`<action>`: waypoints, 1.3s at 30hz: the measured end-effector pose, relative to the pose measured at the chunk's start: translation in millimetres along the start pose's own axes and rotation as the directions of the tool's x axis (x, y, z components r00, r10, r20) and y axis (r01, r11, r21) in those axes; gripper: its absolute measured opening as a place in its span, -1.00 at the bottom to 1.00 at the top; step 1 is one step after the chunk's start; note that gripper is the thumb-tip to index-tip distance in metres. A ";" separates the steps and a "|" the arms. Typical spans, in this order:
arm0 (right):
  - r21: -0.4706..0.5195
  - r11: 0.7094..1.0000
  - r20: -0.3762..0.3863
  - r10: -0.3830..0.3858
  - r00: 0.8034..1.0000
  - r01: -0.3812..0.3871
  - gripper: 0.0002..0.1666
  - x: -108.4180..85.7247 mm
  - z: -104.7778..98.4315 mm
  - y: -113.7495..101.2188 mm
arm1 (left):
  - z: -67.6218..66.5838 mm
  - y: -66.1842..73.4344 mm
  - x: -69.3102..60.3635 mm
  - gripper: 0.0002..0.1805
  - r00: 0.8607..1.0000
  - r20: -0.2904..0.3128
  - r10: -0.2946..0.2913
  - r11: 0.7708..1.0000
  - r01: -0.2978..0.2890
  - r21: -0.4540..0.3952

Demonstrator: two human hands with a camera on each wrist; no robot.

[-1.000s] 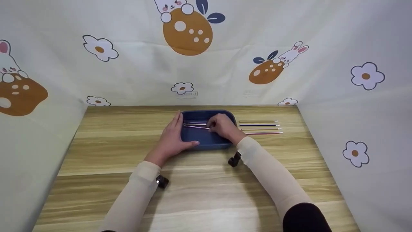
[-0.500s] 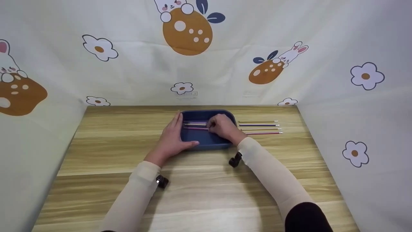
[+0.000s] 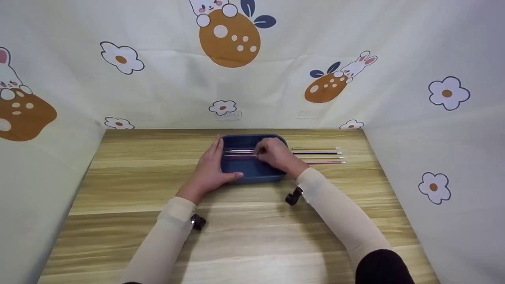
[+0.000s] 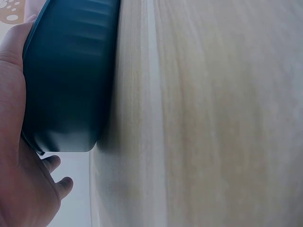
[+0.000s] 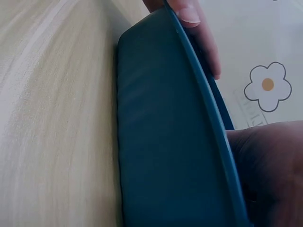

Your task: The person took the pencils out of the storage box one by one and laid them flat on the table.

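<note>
In the head view a dark blue plastic box (image 3: 252, 178) stands near the back of the table, several slim pencils lying lengthwise in it. My left hand (image 3: 208, 169) lies along the box's left end with straight fingers, its thumb (image 3: 234, 176) over the near rim. Inside the box, my right hand (image 3: 276, 154) pinches the right end of a pinkish pencil (image 3: 240, 155). The other pencils (image 3: 238, 150) in the box lie just behind that one, their right ends hidden by my hand. The left wrist view shows the box's outer wall (image 4: 71, 80) beside my left hand.
Several pencils (image 3: 317, 153) with white eraser ends lie in a row on the wooden table (image 3: 244, 221), right of the box. A patterned cloth (image 3: 165, 90) hangs close behind the box and along both sides of the table.
The pinkish pencil was slanted and now lies parallel to the others, slightly farther back. My right hand and forearm have shifted a little to the right; my left hand stays put.
</note>
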State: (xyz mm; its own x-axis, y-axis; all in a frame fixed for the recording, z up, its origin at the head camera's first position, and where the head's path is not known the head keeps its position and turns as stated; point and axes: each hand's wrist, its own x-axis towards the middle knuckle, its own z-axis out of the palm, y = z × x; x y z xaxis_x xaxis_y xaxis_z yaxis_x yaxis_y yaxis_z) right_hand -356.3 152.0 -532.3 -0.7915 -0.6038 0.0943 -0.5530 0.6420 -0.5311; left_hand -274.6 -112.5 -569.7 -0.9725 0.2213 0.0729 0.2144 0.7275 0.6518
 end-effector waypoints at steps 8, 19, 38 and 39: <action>0.016 1.000 -0.012 -0.012 1.000 0.013 -0.82 -5.2 -6.2 0.8 | -1.2 0.6 -0.3 0.57 1.000 0.009 -0.006 1.000 0.006 0.006; 0.088 0.994 -0.035 -0.055 0.998 0.058 -0.81 -20.1 -15.5 0.7 | -0.8 -0.2 -0.5 0.61 1.000 0.004 0.010 1.000 -0.010 0.007; 0.250 0.967 -0.066 -0.041 0.997 0.056 -0.88 -56.3 -33.5 16.3 | -1.2 -0.1 -0.8 0.59 1.000 0.017 -0.009 1.000 0.009 0.003; 0.256 0.965 -0.068 -0.042 0.997 0.058 -0.89 -58.4 -34.8 17.7 | -1.2 0.1 -0.8 0.59 1.000 0.016 -0.008 1.000 0.008 0.005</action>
State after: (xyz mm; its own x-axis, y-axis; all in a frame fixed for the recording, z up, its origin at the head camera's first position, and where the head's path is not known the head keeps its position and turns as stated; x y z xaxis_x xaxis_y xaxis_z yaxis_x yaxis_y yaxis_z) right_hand -328.9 215.0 -517.9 -0.7836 -0.5966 0.1733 -0.5129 0.4638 -0.7224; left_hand -273.9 -113.4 -568.8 -0.9726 0.2259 0.0550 0.2068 0.7323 0.6488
